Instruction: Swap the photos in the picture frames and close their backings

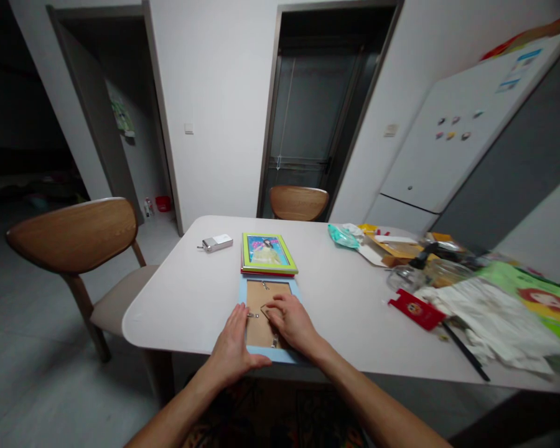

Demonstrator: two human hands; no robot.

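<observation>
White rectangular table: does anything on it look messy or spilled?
The table looks untidy at right: crumpled white material and a flat red card lie jumbled, unlike the aligned lime-green picture frame and light-blue picture frame. No spill shows.

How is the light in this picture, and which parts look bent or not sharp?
Head view: uneven light, with the white tabletop pale and the far-left background nearly black; head view: wide-angle distortion seems to tilt the refrigerator and stretch the green printed bag, which looks soft; head view: the blue picture frame is clearer, though its metal clips lack fine detail.
</observation>
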